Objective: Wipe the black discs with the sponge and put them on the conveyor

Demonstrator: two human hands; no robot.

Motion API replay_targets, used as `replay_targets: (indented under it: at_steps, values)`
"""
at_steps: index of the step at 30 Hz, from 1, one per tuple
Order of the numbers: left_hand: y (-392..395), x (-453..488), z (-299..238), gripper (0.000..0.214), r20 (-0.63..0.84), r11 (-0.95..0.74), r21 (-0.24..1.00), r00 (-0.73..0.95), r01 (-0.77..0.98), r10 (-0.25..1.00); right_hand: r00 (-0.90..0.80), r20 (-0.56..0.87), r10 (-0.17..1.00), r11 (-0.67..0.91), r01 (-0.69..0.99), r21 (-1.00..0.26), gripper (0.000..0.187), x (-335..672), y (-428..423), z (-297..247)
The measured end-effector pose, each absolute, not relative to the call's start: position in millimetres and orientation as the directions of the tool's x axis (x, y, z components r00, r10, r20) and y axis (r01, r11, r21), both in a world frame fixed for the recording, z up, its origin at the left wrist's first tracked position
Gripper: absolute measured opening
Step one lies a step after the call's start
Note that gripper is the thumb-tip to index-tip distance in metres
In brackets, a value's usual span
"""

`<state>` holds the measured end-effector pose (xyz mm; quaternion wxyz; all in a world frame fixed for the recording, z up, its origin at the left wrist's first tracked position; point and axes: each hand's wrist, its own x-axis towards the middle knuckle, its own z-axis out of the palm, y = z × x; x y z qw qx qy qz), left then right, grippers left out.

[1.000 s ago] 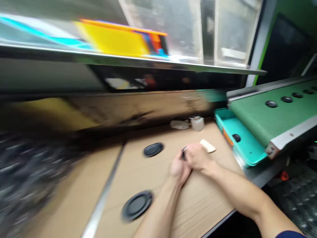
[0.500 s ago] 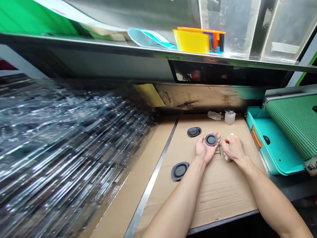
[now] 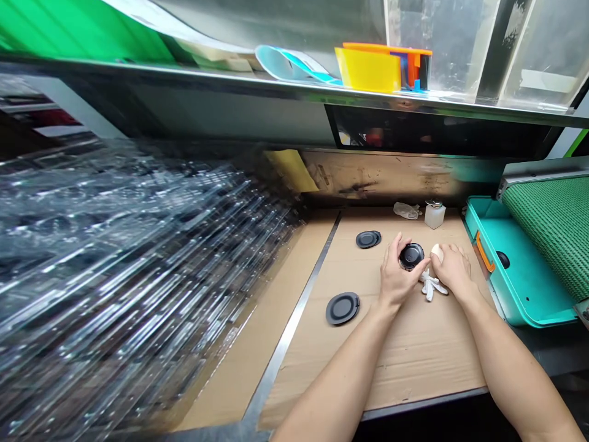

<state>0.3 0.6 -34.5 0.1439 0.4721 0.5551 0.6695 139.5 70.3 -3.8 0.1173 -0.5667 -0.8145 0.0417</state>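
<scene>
My left hand (image 3: 396, 277) grips a round black rubber disc (image 3: 411, 255) between thumb and fingers, tilted up over the cardboard-covered bench (image 3: 405, 356). My right hand (image 3: 451, 268) is curled beside it, fingers closed round a small cream-coloured piece (image 3: 437, 252). A white cloth or glove (image 3: 430, 285) lies under the two hands. Two more black discs lie flat on the cardboard: one (image 3: 369, 239) behind the hands, one (image 3: 343, 308) to the front left.
A tall stack of clear plastic trays (image 3: 119, 276) fills the left. A small white bottle (image 3: 435, 214) and crumpled plastic (image 3: 407, 210) stand at the back. To the right, a teal tray (image 3: 524, 288) holds a black part below a green conveyor belt (image 3: 552, 227). A metal shelf (image 3: 294, 92) hangs overhead.
The camera swung left, then steadied. My left hand turned from palm-up with the disc lying on it to gripping the disc on edge; my right hand came in close beside it.
</scene>
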Motion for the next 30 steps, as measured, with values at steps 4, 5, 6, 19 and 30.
replay_targets:
  at_steps: [4, 5, 6, 19, 30]
  values:
    - [-4, 2, -35, 0.097, 0.603, -0.339, 0.767, -0.433, 0.544, 0.67, -0.337, 0.138, 0.931, 0.359, 0.915, -0.185, 0.032, 138, 70, -4]
    - [-4, 1, -35, 0.099, 0.609, -0.334, 0.759, -0.426, 0.559, 0.669, -0.337, 0.14, 0.931, 0.359, 0.915, -0.184, 0.032, 138, 71, -5]
    - [-3, 1, -36, 0.1, 0.61, -0.329, 0.755, -0.423, 0.567, 0.67, -0.338, 0.144, 0.93, 0.361, 0.914, -0.184, 0.032, 139, 71, -5]
    - [1, 3, -25, 0.071, 0.159, -0.304, 0.94, -0.589, -0.155, 0.793, -0.351, 0.203, 0.914, 0.385, 0.907, -0.168, 0.034, 138, 75, -13]
    - [4, -26, -11, 0.057, -0.394, 0.094, 0.34, -0.051, -0.936, 0.918, -0.361, 0.189, 0.913, 0.395, 0.898, -0.196, 0.037, 138, 78, -14]
